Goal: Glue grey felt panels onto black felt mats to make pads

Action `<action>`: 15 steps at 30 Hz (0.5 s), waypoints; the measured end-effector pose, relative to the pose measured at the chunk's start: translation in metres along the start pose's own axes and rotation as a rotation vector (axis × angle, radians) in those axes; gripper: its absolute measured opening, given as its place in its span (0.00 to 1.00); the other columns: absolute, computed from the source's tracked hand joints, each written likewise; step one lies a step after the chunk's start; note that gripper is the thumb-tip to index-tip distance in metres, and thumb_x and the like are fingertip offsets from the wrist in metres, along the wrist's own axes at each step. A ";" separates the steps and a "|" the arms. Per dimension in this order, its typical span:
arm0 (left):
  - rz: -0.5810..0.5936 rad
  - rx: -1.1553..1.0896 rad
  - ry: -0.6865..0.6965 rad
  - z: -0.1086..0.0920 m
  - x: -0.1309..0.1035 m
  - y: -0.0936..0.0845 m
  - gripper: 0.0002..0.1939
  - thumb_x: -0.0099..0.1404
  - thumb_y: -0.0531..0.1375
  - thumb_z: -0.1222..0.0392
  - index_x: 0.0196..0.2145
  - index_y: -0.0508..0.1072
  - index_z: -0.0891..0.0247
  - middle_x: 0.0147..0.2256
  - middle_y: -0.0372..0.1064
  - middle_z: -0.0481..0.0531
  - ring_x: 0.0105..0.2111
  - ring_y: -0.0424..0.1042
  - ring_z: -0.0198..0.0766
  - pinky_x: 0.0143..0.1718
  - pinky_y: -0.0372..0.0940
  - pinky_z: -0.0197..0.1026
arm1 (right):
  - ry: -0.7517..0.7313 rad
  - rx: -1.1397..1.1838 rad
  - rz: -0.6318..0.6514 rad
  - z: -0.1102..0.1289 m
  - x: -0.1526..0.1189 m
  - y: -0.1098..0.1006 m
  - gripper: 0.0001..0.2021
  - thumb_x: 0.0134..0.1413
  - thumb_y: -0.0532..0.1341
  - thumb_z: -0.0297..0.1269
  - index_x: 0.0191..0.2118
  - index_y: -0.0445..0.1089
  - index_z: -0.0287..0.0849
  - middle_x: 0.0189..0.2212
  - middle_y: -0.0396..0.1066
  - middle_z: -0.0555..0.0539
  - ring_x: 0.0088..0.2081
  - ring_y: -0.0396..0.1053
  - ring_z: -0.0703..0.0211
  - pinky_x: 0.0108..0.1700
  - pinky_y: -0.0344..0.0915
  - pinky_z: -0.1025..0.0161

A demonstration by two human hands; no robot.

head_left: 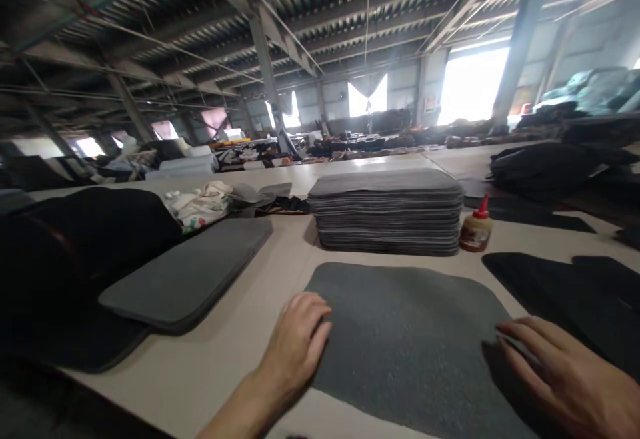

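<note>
A dark grey flat sheet (405,346) with rounded corners lies on the pale table in front of me, specked with small light marks. At its left edge is my left hand (300,339), fingers loosely bent and thumb apart, fingertips on or just over the sheet. My right hand (560,366) is by the right edge with fingers stretched out and a dark shadow beneath; whether its fingertips touch the sheet I cannot tell. Just beyond the sheet stands a tall, neat stack of similar grey sheets (387,216).
Right of the stack stands a glue-type bottle (477,229) with a red pointed cap. Dark flat pieces (565,306) lie at the right. Grey sheets (195,272) rest on black material (105,239) at the left, near a patterned cloth (205,202). The table (240,352) has a front edge at lower left.
</note>
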State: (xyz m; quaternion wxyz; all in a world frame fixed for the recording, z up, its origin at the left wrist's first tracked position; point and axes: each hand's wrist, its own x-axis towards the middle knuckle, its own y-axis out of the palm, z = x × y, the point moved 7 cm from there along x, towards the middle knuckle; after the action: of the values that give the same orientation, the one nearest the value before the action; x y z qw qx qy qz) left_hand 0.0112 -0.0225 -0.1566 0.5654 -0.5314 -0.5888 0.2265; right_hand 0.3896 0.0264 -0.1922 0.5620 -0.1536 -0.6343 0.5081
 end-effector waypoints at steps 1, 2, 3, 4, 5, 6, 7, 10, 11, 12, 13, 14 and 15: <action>0.077 -0.042 0.098 -0.015 0.005 0.008 0.11 0.71 0.55 0.59 0.49 0.72 0.55 0.51 0.72 0.52 0.56 0.66 0.43 0.61 0.60 0.47 | -0.052 0.015 0.046 0.009 0.000 0.005 0.18 0.66 0.51 0.52 0.45 0.77 0.56 0.45 0.76 0.43 0.43 0.76 0.50 0.36 0.76 0.59; 0.161 -0.083 0.184 -0.028 0.008 0.017 0.13 0.71 0.55 0.58 0.52 0.71 0.54 0.54 0.71 0.50 0.59 0.65 0.41 0.63 0.59 0.44 | -0.108 0.020 0.083 0.019 -0.001 0.011 0.18 0.66 0.51 0.52 0.48 0.76 0.56 0.48 0.75 0.43 0.46 0.75 0.49 0.41 0.77 0.57; 0.244 -0.117 0.244 -0.038 0.010 0.026 0.16 0.71 0.56 0.57 0.56 0.69 0.53 0.57 0.69 0.50 0.62 0.62 0.41 0.65 0.56 0.44 | -0.161 0.013 0.107 0.028 -0.003 0.017 0.19 0.66 0.52 0.52 0.51 0.76 0.55 0.52 0.74 0.44 0.50 0.74 0.47 0.45 0.77 0.55; 0.320 -0.142 0.269 -0.045 0.012 0.035 0.20 0.71 0.57 0.55 0.60 0.66 0.54 0.61 0.66 0.51 0.65 0.58 0.42 0.68 0.53 0.47 | -0.206 -0.005 0.125 0.035 -0.005 0.025 0.21 0.66 0.53 0.53 0.56 0.74 0.54 0.56 0.72 0.45 0.53 0.72 0.46 0.50 0.76 0.52; 0.384 -0.156 0.261 -0.048 0.013 0.043 0.25 0.71 0.57 0.52 0.63 0.62 0.54 0.64 0.62 0.52 0.67 0.54 0.45 0.70 0.49 0.52 | -0.238 -0.032 0.121 0.040 -0.007 0.032 0.24 0.65 0.54 0.54 0.59 0.71 0.52 0.59 0.69 0.46 0.56 0.70 0.43 0.54 0.74 0.48; 0.430 -0.154 0.223 -0.046 0.015 0.051 0.29 0.70 0.58 0.48 0.66 0.59 0.54 0.67 0.57 0.53 0.69 0.50 0.48 0.70 0.46 0.57 | -0.253 -0.065 0.105 0.043 -0.009 0.038 0.27 0.65 0.54 0.56 0.62 0.69 0.49 0.62 0.65 0.45 0.59 0.67 0.40 0.56 0.72 0.43; 0.454 -0.134 0.164 -0.041 0.016 0.056 0.33 0.68 0.58 0.43 0.67 0.57 0.53 0.68 0.54 0.52 0.70 0.47 0.51 0.71 0.43 0.61 | -0.256 -0.099 0.087 0.043 -0.011 0.043 0.30 0.63 0.54 0.58 0.64 0.67 0.47 0.64 0.62 0.45 0.61 0.64 0.37 0.57 0.70 0.41; 0.465 -0.022 -0.022 -0.015 0.020 0.064 0.46 0.60 0.58 0.29 0.69 0.53 0.52 0.71 0.44 0.52 0.71 0.40 0.57 0.70 0.39 0.66 | -0.208 -0.172 0.051 0.035 -0.016 0.054 0.35 0.62 0.53 0.62 0.64 0.68 0.42 0.65 0.59 0.42 0.63 0.60 0.32 0.57 0.69 0.36; 0.460 0.015 -0.069 -0.004 0.021 0.064 0.49 0.58 0.58 0.26 0.69 0.53 0.52 0.72 0.41 0.53 0.71 0.38 0.58 0.70 0.39 0.66 | -0.198 -0.180 0.044 0.032 -0.018 0.056 0.35 0.62 0.53 0.62 0.63 0.69 0.41 0.65 0.60 0.41 0.63 0.60 0.31 0.56 0.69 0.35; 0.449 0.045 -0.111 0.007 0.022 0.064 0.50 0.58 0.56 0.25 0.69 0.52 0.54 0.72 0.40 0.54 0.71 0.37 0.58 0.70 0.41 0.65 | -0.198 -0.182 0.038 0.028 -0.020 0.057 0.34 0.62 0.52 0.62 0.61 0.70 0.41 0.64 0.61 0.39 0.63 0.59 0.30 0.56 0.69 0.34; 0.433 0.067 -0.145 0.018 0.024 0.063 0.49 0.60 0.54 0.25 0.69 0.52 0.56 0.72 0.39 0.56 0.71 0.37 0.58 0.70 0.42 0.64 | -0.213 -0.177 0.027 0.026 -0.022 0.058 0.34 0.62 0.52 0.62 0.60 0.72 0.41 0.63 0.63 0.37 0.63 0.60 0.29 0.55 0.69 0.34; 0.411 0.086 -0.174 0.028 0.025 0.062 0.48 0.62 0.52 0.25 0.69 0.52 0.58 0.72 0.39 0.58 0.71 0.38 0.58 0.69 0.43 0.64 | -0.239 -0.165 0.019 0.024 -0.025 0.059 0.32 0.62 0.52 0.61 0.58 0.73 0.42 0.62 0.64 0.36 0.63 0.60 0.28 0.55 0.68 0.33; 0.385 0.105 -0.203 0.037 0.026 0.060 0.47 0.64 0.50 0.26 0.69 0.52 0.61 0.71 0.41 0.61 0.71 0.40 0.58 0.69 0.44 0.65 | -0.271 -0.147 0.009 0.022 -0.026 0.059 0.31 0.63 0.51 0.61 0.57 0.75 0.44 0.60 0.66 0.35 0.62 0.61 0.28 0.55 0.68 0.32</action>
State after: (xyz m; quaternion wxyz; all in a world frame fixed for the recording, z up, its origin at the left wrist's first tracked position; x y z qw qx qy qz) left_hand 0.0048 0.0329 -0.2073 0.4763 -0.5784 -0.5178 0.4129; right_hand 0.3567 0.0215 -0.2519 0.4562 -0.1272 -0.7392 0.4788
